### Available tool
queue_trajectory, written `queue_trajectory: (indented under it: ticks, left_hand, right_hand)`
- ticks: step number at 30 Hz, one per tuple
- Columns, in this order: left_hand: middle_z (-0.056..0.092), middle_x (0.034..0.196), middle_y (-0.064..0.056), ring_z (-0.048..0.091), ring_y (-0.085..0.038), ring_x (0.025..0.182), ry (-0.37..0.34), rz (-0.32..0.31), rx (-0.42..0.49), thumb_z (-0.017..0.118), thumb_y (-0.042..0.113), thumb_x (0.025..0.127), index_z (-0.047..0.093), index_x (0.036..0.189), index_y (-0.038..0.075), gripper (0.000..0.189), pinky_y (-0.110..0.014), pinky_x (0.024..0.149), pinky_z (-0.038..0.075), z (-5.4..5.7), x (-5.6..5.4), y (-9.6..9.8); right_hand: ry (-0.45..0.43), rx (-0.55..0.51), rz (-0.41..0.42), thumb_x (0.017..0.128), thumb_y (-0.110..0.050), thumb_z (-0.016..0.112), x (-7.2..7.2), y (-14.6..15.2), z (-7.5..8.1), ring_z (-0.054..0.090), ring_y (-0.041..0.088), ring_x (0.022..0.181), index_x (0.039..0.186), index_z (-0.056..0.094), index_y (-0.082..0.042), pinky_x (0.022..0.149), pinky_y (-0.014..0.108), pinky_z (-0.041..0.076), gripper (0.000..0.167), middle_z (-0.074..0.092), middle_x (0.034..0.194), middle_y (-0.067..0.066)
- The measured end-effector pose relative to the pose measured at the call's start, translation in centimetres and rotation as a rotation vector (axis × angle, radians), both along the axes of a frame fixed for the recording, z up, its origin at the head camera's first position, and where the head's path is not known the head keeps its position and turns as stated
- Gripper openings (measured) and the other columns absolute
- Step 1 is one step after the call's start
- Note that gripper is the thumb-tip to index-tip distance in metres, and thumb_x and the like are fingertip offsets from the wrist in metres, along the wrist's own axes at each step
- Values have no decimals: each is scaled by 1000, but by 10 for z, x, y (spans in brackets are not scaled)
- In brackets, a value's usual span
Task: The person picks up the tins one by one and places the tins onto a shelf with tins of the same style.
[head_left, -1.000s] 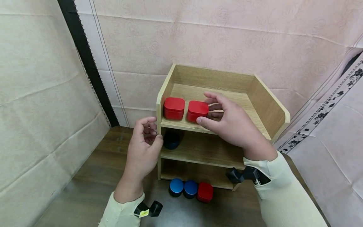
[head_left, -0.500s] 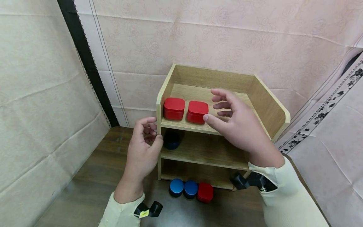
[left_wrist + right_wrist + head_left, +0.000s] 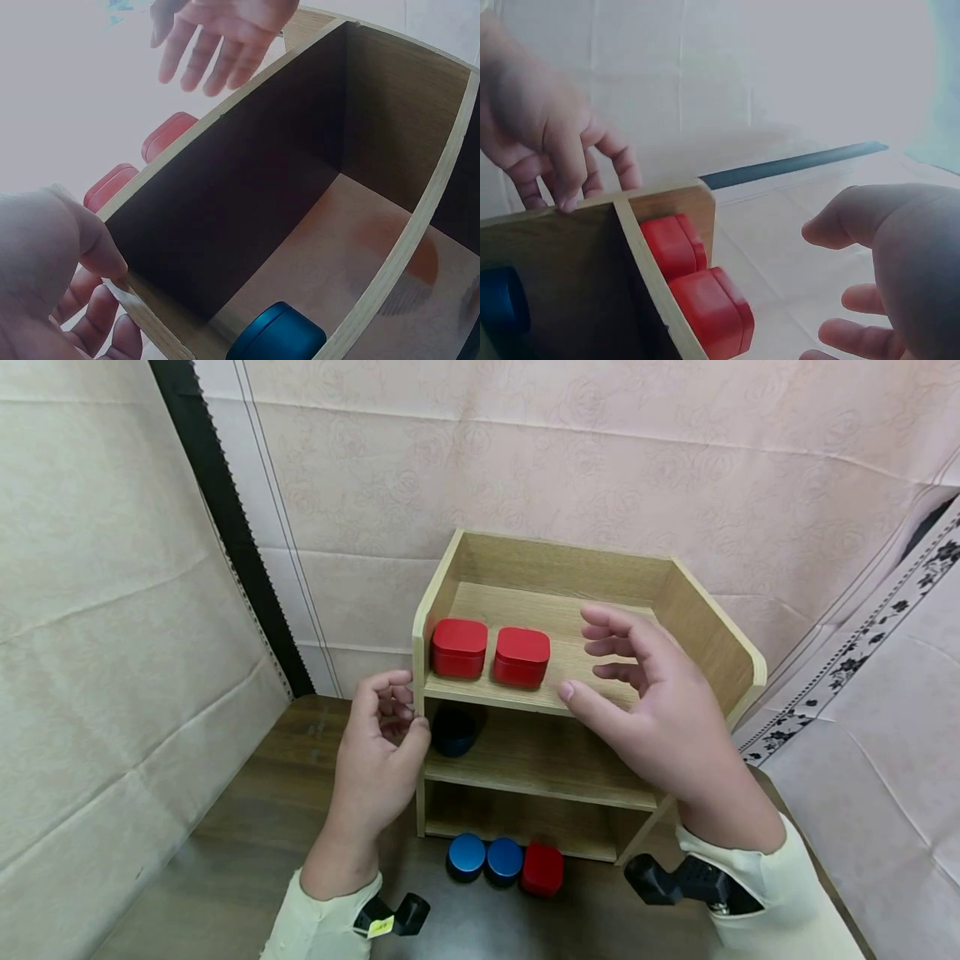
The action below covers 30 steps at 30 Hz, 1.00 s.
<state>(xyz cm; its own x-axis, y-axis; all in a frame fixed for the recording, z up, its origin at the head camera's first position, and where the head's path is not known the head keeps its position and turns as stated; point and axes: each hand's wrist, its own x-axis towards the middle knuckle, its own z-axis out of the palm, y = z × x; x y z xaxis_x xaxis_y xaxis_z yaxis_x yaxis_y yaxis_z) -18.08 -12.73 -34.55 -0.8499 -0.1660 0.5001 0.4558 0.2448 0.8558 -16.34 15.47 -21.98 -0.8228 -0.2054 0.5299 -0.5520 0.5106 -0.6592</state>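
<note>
— Boxes, two, red: position?
— Top of the shelf, near its front left corner.
— Grip?
— Right hand: fingers apart, beside them; left hand: clamped on the shelf's left edge.

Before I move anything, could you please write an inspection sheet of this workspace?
Surface: brown table under a wooden shelf.
Job's things: two red boxes on the top level; one blue container on the middle; two blue containers and a third red box on the table, before the shelf.
Clutter: nothing seen.
Grippers: left hand holds the shelf's left edge; right hand open, apart from the boxes.
Cables: nothing seen.
Surroundings: pale fabric behind and at both sides.
</note>
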Motion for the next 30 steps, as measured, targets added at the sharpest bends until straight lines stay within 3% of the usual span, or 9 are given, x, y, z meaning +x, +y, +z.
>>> queue_trajectory:
  ticks: [8, 16, 26, 30]
  left_hand:
    - [57, 123, -5, 57, -21, 108, 3, -1, 6, 66, -7, 99, 55, 147, 15, 54, -33, 89, 52, 0, 0, 0]
    - [57, 124, -5, 57, -21, 108, 2, -1, 6, 66, -8, 99, 55, 147, 14, 53, -32, 89, 52, 1, 1, 1]
    - [57, 124, -5, 58, -21, 108, 5, 2, 10, 66, -7, 99, 55, 147, 14, 53, -32, 89, 52, 1, 1, 1]
    - [58, 123, -5, 58, -20, 108, 7, 4, 13, 66, -7, 99, 56, 147, 15, 53, -32, 90, 52, 0, 1, 1]
  right_hand:
    - [29, -102, 14, 95, -6, 86, 25, 5, -10, 65, 24, 131, 151, 66, -25, 106, 20, 55, 63, 66, 145, -5]
    - [63, -206, 60, 88, 10, 85, 43, 10, -26, 66, 30, 130, 147, 68, -8, 106, 23, 57, 63, 66, 145, 5]
    - [84, -196, 108, 87, 17, 80, 48, 24, -53, 67, 19, 122, 149, 62, 3, 108, 21, 53, 66, 66, 142, 19]
    - [81, -184, 109, 87, 18, 80, 48, 29, -65, 67, 17, 123, 149, 62, 4, 108, 20, 54, 67, 68, 139, 16]
